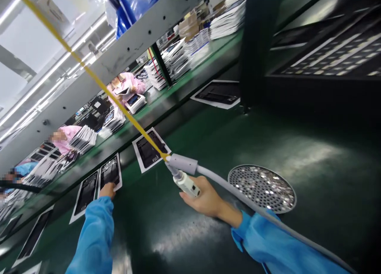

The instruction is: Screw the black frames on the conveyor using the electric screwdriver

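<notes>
In the head view, the right hand (pixel 205 200) is closed around a white handheld tool (pixel 187 185). At nine o'clock from it, the left hand (pixel 107 190) meets the near edge of a white-bordered dark panel (pixel 109 170); whether its fingers pinch, I cannot tell. A perforated metal disc (pixel 262 188) sits at three o'clock.

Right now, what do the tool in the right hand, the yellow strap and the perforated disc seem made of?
Tool in the right hand: probably plastic, off-white, with a smooth, moulded look. Yellow strap: matte, perhaps fabric or soft plastic; no weave shows to settle it. Perforated disc: likely metal, shiny, given its silvery glints.
</notes>
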### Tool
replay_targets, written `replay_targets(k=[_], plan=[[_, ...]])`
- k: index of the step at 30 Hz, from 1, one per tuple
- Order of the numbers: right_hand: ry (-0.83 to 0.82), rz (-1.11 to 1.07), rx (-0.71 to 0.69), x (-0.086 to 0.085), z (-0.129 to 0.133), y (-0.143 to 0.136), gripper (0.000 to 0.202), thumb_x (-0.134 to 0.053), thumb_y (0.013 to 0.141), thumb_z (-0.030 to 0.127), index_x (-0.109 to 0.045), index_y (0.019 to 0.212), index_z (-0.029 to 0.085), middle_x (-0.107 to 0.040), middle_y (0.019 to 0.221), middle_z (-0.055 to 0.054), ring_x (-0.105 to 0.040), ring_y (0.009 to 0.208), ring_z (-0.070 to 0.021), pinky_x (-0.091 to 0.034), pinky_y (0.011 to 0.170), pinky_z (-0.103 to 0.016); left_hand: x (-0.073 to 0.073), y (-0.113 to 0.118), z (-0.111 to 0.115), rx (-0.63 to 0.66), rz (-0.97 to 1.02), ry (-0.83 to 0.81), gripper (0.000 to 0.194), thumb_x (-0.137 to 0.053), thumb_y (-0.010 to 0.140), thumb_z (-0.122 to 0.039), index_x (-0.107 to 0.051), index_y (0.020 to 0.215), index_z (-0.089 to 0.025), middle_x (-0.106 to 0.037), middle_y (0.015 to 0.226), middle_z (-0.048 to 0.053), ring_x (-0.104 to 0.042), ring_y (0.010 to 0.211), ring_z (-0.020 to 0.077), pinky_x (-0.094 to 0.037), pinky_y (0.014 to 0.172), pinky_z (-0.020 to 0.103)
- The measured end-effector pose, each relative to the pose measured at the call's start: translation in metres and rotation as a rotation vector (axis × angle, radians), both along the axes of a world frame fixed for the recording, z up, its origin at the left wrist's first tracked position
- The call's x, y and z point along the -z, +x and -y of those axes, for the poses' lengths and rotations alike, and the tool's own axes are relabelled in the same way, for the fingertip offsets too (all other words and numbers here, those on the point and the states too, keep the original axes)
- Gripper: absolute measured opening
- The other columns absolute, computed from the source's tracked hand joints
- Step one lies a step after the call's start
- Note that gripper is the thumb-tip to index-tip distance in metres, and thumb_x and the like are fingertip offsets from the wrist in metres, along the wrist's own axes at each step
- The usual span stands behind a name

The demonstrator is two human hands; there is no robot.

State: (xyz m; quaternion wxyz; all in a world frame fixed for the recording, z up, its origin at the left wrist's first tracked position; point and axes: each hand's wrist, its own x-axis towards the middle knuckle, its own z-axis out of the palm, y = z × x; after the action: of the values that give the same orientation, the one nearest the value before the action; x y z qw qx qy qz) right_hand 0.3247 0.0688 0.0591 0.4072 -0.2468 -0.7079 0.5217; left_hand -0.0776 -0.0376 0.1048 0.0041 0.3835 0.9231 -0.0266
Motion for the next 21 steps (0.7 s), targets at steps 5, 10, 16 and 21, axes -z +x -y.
replay_targets(k=[5,10,16,21], plan=[[-0.007,-0.058,0.030,-0.005,0.001,-0.003,0.001,-0.054,0.066,0.019,-0.053,0.066,0.019,-0.054,0.058,0.002,-0.047,0.052,-0.0100,-0.036,0.049,-0.022,0.004,-0.016,0.002,0.096,-0.180,-0.152,0.031,-0.054,0.072,-0.005,-0.066,0.097,-0.018,-0.070,0.108,0.012,-0.067,0.104,0.0251,-0.048,0.087,0.033],[0.041,0.034,0.081,-0.016,0.000,0.002,0.004,-0.055,0.065,0.014,-0.055,0.065,0.018,-0.055,0.058,0.002,-0.045,0.050,-0.0084,-0.032,0.047,-0.020,0.005,-0.024,-0.004,0.196,-0.257,-0.201,0.020,-0.051,0.077,-0.012,-0.066,0.086,-0.023,-0.072,0.100,0.007,-0.069,0.097,0.0218,-0.050,0.080,0.028],[0.023,0.015,0.055,-0.014,-0.003,-0.001,0.007,-0.057,0.063,0.012,-0.056,0.068,0.018,-0.056,0.060,0.004,-0.047,0.055,-0.0084,-0.037,0.052,-0.019,0.017,-0.001,-0.008,0.362,-0.362,0.115,0.014,-0.049,0.079,-0.025,-0.061,0.084,-0.026,-0.069,0.095,0.005,-0.067,0.096,0.0240,-0.052,0.081,0.033],[-0.179,-0.117,-0.089,-0.006,-0.012,-0.005,0.024,-0.065,0.062,0.015,-0.061,0.085,0.016,-0.068,0.078,-0.001,-0.062,0.070,-0.0129,-0.049,0.065,-0.024,0.023,0.066,0.000,0.527,-0.524,0.506,0.010,-0.050,0.083,-0.027,-0.059,0.082,-0.023,-0.068,0.088,0.006,-0.066,0.088,0.0227,-0.052,0.078,0.033]])
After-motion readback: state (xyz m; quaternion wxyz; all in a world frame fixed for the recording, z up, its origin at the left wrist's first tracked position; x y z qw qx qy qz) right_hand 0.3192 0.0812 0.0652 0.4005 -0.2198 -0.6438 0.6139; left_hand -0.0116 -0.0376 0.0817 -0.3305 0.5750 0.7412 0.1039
